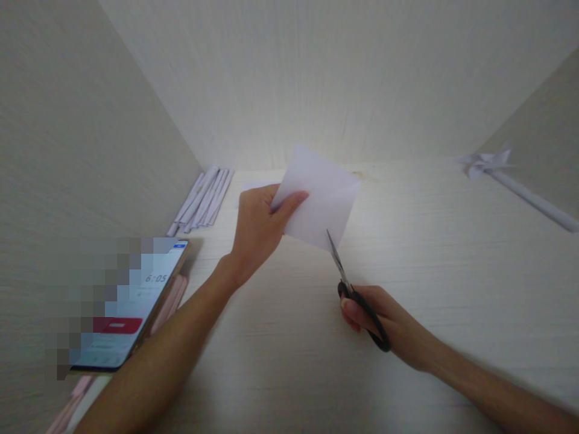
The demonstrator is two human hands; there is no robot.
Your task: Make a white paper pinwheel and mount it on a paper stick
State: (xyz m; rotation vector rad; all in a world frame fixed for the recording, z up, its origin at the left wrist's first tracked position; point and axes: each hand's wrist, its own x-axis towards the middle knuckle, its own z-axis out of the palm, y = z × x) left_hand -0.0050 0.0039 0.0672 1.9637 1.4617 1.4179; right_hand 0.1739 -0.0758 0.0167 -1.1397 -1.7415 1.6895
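My left hand [256, 228] pinches a white square sheet of paper [319, 199] by its left edge and holds it tilted above the pale wooden desk [443, 253]. My right hand [384, 322] grips black-handled scissors [357, 295]. Their blades point up and touch the paper's lower corner. The blades look nearly closed.
A phone [131, 301] with a lit timer screen leans against the left wall. Several rolled white paper sticks [203, 199] lie at the back left corner. A white paper pinwheel on a stick [506, 172] rests at the right wall. Walls enclose the desk on three sides.
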